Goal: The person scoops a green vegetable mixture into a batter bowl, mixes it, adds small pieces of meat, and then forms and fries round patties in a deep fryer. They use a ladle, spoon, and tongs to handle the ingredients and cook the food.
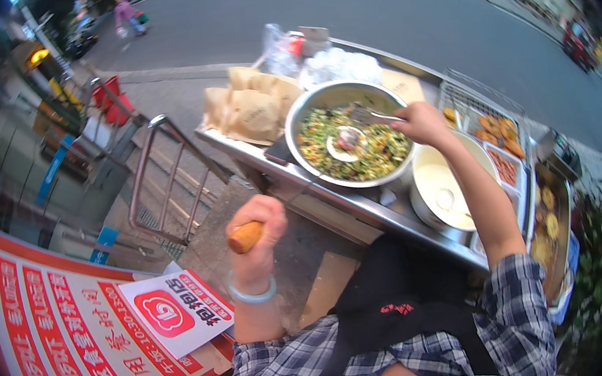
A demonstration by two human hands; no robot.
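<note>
My left hand point(258, 221) is closed around the wooden handle point(245, 238) of a tool, in front of the cart. A thin metal rod point(306, 187) appears to run from it towards a large stainless steel bowl point(297, 152). Chopped green and orange vegetables point(320, 158) fill the bowl. Among them sits a round white-rimmed mould point(333, 153) with a pinkish piece point(347, 138) at its centre. My right hand point(424, 122) grips a metal fork point(366, 115) over the bowl's far right side, its tines at the vegetables. Beneath my right forearm stands a white bucket point(426, 207) of pale batter point(436, 178).
Brown paper bags point(253, 110) and clear plastic bags point(340, 66) crowd the cart's far left. Fried pieces point(498, 132) and pinkish filling point(503, 167) lie in trays beyond the bucket. A pan point(543, 260) of frying food stands at right. Left are a metal handrail point(149, 172) and a printed sign point(89, 334).
</note>
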